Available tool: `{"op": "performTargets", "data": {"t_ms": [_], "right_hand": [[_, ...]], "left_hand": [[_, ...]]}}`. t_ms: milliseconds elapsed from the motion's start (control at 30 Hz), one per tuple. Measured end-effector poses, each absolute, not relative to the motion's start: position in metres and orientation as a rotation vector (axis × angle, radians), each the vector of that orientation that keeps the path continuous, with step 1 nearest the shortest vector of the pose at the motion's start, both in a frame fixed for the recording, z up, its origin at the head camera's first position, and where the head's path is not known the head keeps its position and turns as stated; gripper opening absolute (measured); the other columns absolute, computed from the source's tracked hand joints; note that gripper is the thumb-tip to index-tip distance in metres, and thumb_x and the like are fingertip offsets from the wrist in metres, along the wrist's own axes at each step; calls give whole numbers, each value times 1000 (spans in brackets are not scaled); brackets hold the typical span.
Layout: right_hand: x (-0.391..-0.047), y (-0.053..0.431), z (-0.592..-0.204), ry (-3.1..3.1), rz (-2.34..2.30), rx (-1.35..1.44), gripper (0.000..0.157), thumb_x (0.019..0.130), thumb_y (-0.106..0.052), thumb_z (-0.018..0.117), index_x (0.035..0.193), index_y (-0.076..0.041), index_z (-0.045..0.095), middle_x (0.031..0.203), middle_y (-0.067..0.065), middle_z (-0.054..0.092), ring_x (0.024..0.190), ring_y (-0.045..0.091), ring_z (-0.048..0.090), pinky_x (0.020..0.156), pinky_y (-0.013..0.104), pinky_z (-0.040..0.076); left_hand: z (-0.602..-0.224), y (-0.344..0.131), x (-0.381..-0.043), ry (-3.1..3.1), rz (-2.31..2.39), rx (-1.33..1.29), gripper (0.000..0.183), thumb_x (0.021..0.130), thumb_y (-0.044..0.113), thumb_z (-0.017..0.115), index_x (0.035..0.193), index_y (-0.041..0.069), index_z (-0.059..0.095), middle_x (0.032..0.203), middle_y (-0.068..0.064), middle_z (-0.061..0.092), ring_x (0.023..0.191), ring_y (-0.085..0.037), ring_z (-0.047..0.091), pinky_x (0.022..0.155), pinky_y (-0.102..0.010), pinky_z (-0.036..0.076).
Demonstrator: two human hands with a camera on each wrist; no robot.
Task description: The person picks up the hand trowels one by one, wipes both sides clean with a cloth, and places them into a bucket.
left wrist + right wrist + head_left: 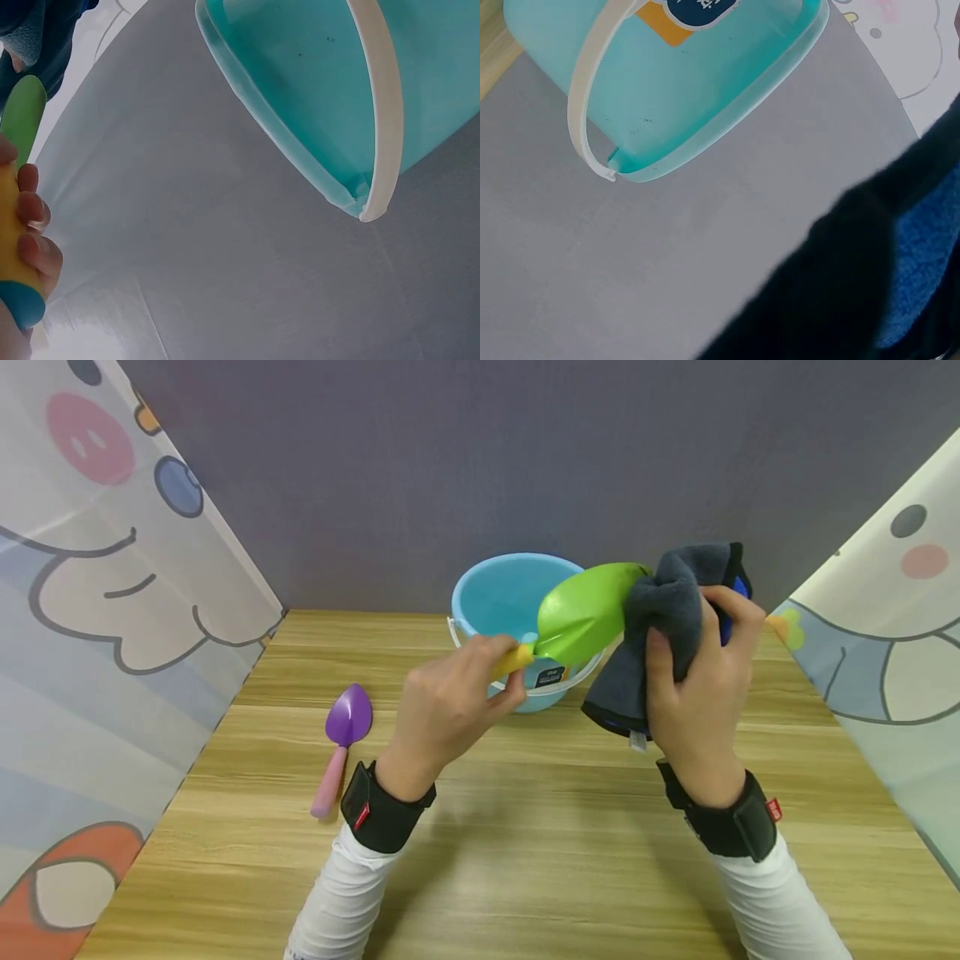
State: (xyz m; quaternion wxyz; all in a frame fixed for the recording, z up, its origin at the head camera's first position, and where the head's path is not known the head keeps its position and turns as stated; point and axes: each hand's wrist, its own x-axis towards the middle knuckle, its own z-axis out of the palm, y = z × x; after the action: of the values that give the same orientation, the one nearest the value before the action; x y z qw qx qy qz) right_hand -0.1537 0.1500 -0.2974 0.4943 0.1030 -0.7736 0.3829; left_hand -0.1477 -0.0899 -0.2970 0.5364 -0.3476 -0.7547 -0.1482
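Note:
My left hand [450, 702] grips the yellow handle of a toy trowel [581, 614] with a green blade. In the left wrist view, the handle's blue end shows below the curled fingers [37, 255]. A dark grey and blue cloth [667, 610] is bunched in my right hand [705, 693], and its folds cover the tip of the green blade. Both are raised in front of a light blue bucket [517, 568] with a white handle, which stands on the table. Blue lining of the cloth [926, 247] shows close up in the right wrist view.
A purple trowel [349, 714] with a pink handle lies on the wooden table [525, 860], left of my left hand. Behind the bucket rises a grey wall [480, 460]. Cartoon-printed sheets [75, 610] hang along both sides.

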Motion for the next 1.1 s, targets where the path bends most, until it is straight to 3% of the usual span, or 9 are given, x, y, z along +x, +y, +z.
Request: {"op": "performTargets", "data": {"t_ms": [833, 1000, 1100], "right_hand": [[-154, 154, -297, -1990, 853, 273, 67, 97, -67, 48, 135, -14, 63, 135, 26, 49, 123, 41, 52, 100, 52, 41], [-155, 153, -299, -2008, 844, 273, 63, 98, -63, 49, 136, -15, 62, 135, 26, 49, 122, 41, 52, 98, 53, 42], [-157, 154, -299, -2004, 848, 246, 59, 99, -59, 50, 136, -15, 62, 134, 26, 49, 120, 40, 54, 96, 54, 42]], "left_hand": [[-300, -93, -154, -1942, -328, -675, 25, 88, 16, 68, 108, 2, 63, 78, -4, 71, 45, -13, 49, 38, -25, 34], [-299, -102, -161, -2031, -340, -581, 23, 91, 19, 67, 111, 7, 65, 82, -7, 69, 41, -14, 41, 38, -26, 26], [-300, -110, -169, -2101, -378, -508, 21, 92, 21, 66, 111, 11, 66, 75, -7, 63, 41, -14, 32, 41, -26, 19]]}}
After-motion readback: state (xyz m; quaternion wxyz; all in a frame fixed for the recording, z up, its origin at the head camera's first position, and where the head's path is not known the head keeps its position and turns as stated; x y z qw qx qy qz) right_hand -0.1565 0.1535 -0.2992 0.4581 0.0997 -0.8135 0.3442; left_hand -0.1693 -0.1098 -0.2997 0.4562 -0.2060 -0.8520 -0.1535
